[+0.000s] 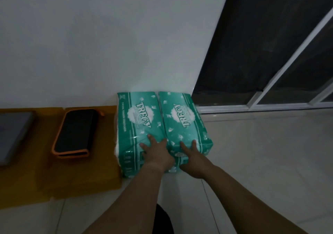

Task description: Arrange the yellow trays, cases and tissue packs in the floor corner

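- The left grip lies flat on the near end of the left tissue pack. Its fingers are spread and fairly straight over the top edge, pressing rather than closing round anything.
- The right grip rests the same way on the near end of the right tissue pack. The fingers reach onto the top face and the palm sits against the end, and it holds nothing either.
- With both palms on the near ends, this looks like a push to seat the packs against the wall and square them up, not a lift.
- The two green packs lie lengthwise, side by side and touching along their long edges. Their far ends are at the wall, in the corner beside the dark sliding glass door.
- Just left of the packs, touching or nearly so, a yellow tray sits on the floor along the same wall.
- A black case with orange trim lies on the tray. Farther left is a grey case, cut off by the edge of the view.
- The row along the wall appears close to finished, with only alignment left to do.
- The soft wrapping will dent under the fingers, so broad, even pressure suits it better than a pinch.
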The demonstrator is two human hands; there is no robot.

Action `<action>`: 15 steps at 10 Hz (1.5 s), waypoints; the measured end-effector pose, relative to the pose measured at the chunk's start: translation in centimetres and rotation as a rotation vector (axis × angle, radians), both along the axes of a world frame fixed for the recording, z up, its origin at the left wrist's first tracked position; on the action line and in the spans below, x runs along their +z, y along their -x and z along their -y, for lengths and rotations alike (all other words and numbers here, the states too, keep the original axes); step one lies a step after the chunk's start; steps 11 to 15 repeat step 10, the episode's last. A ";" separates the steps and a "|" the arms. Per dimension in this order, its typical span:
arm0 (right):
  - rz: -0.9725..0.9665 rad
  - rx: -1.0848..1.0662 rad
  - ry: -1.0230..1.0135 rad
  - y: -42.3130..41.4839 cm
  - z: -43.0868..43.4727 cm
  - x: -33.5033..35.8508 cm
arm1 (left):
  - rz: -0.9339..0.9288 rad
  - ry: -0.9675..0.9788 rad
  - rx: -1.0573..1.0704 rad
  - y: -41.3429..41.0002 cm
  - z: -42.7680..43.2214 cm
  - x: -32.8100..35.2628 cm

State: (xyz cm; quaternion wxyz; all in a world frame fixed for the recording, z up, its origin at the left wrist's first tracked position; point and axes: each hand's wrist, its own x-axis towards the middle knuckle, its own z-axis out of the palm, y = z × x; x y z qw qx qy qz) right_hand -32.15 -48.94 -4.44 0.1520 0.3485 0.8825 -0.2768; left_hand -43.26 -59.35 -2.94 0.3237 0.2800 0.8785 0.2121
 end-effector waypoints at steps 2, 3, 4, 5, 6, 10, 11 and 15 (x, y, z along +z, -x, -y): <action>0.004 -0.021 -0.015 1.4 -0.2 -1.7 | 0.019 -0.040 -0.106 1.1 0.9 -1.5; 0.026 -0.048 -0.031 1.9 0.2 -2.8 | -0.032 0.001 -0.113 0.6 0.5 -1.8; 0.032 -0.053 -0.094 2.1 0.4 -3.6 | -0.062 0.038 -0.051 -0.2 -0.9 -2.0; 0.047 -0.049 -0.113 1.8 0.6 -3.7 | -0.113 0.085 -0.005 -1.5 -1.9 -2.4; 0.009 -0.067 -0.075 1.1 0.9 -3.2 | -0.132 0.041 0.054 -2.7 -1.9 -2.2; 0.135 -0.014 0.101 -5.4 3.1 11.2 | 0.092 -0.107 -0.114 -7.9 2.7 10.1; 0.135 -0.014 0.101 -5.4 3.1 11.2 | 0.092 -0.107 -0.114 -7.9 2.7 10.1; 0.135 -0.014 0.101 -5.4 3.1 11.2 | 0.092 -0.107 -0.114 -7.9 2.7 10.1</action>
